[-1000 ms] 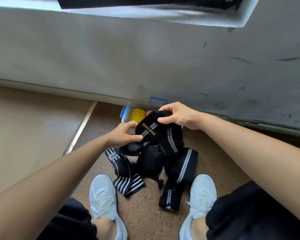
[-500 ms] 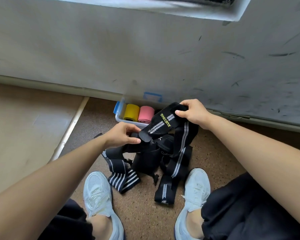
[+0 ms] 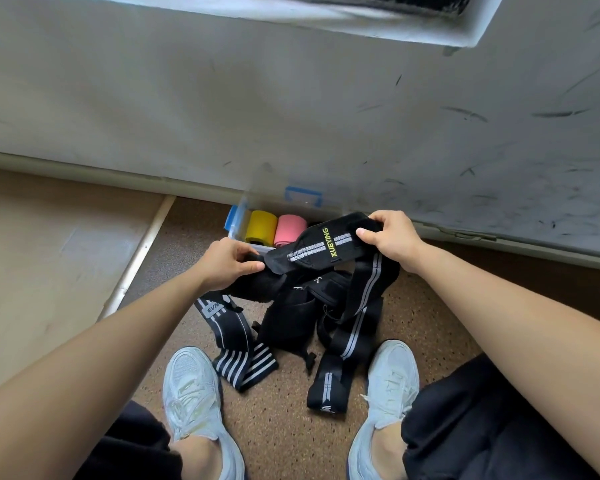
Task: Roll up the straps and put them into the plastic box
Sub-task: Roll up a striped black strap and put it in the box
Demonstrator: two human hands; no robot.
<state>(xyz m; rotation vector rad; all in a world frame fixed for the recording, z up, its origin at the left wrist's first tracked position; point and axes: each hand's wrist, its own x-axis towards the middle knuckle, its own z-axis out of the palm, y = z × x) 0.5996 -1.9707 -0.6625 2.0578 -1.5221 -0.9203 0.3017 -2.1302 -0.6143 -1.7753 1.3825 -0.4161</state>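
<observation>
A black strap (image 3: 321, 245) with grey stripes and yellow lettering is stretched between my hands above the floor. My left hand (image 3: 227, 263) pinches its lower left end, and my right hand (image 3: 390, 235) grips its upper right end, from which the rest hangs down. A pile of other black striped straps (image 3: 291, 323) lies on the floor between my feet. Behind them, against the wall, stands the clear plastic box (image 3: 238, 220) with blue clips, holding a yellow roll (image 3: 260, 226) and a pink roll (image 3: 290, 230).
My white shoes (image 3: 191, 386) (image 3: 392, 379) flank the strap pile on speckled brown flooring. A scuffed white wall (image 3: 291, 116) rises just behind the box. A pale floor section with a light trim strip (image 3: 139, 258) lies to the left.
My hands moved apart and pulled the lettered strap out flat between them. The view shifted, so the box with its yellow and pink rolls now shows.
</observation>
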